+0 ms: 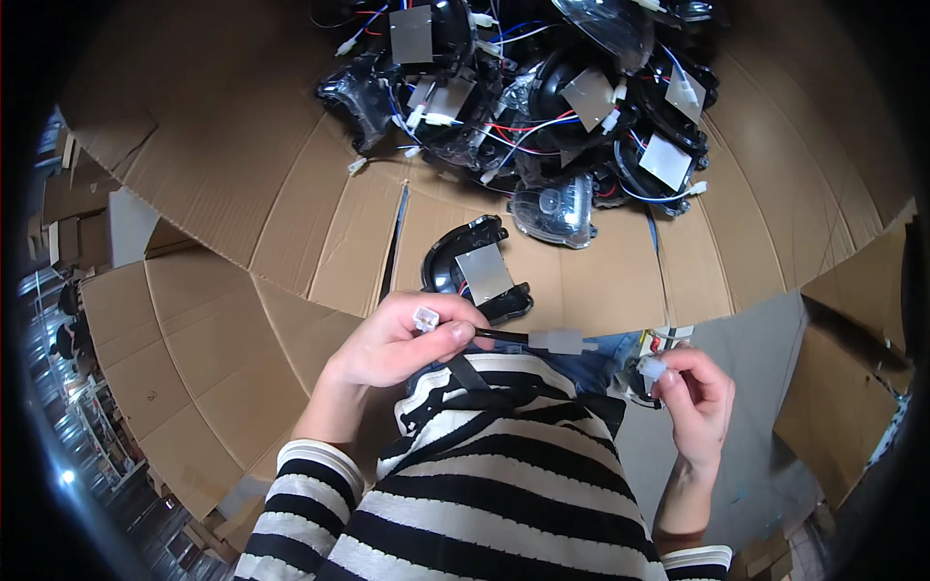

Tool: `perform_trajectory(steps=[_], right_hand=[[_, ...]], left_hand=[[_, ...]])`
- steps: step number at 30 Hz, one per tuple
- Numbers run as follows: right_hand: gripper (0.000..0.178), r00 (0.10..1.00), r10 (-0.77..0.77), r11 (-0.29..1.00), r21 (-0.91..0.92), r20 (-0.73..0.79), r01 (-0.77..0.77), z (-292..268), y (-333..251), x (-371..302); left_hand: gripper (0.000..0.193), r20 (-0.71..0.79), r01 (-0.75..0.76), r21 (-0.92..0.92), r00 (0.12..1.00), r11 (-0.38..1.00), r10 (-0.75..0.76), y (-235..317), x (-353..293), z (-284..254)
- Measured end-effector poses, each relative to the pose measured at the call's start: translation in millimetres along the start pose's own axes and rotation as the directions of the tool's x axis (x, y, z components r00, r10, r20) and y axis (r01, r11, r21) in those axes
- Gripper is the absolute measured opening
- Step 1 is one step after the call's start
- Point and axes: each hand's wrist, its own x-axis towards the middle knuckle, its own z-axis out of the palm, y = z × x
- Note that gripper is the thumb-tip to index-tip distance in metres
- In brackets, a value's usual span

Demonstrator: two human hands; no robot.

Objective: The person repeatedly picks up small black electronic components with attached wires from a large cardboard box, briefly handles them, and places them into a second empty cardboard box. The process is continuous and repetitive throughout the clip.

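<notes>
My left hand (412, 341) is closed, pinching a black sleeved cable (506, 336) between thumb and fingers. A translucent white plug connector (560, 341) sits at the cable's right end. Another small white connector (424, 319) shows its open face above the left hand's fingers. Farther right, my right hand (699, 395) pinches a pale white connector (651, 368), apart from the black cable. Just beyond the left hand, a black curved lamp housing (448, 261) with a silvery square plate (483, 272) lies on the cardboard.
A cardboard-covered surface (601, 276) spreads in front of me. At its far side is a heap of black lamp units (562, 92) with clear lenses, coloured wires and white connectors. A clear-lensed lamp (552, 210) lies at the heap's near edge. Cardboard boxes (838, 387) stand right.
</notes>
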Motion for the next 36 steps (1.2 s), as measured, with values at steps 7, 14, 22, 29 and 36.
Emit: perform_trajectory(steps=[7,14,22,29,36], right_hand=[[0.014,0.929,-0.269,0.946,-0.112,0.253,0.305,18,-4,3],[0.011,0.928,-0.239,0.955,-0.102,0.285,0.277,21,-10,0],[0.012,0.914,-0.263,0.919,-0.208,0.308,0.335,16,-16,-7],[0.014,0.909,-0.347,0.81,-0.415,0.232,0.415,19,-9,-12],[0.013,0.925,-0.285,0.857,-0.366,0.251,0.363,26,-3,-12]], left_hand=[[0.014,0.121,-0.058,0.191,0.992,0.98,0.035,-2,4,6],[0.012,0.202,-0.117,0.233,0.977,0.965,0.069,-10,2,5],[0.011,0.254,-0.145,0.279,0.964,0.949,0.072,-11,7,11],[0.009,0.284,-0.293,0.485,0.944,0.824,0.168,-13,13,20],[0.01,0.313,-0.349,0.445,0.923,0.825,0.222,-19,18,40]])
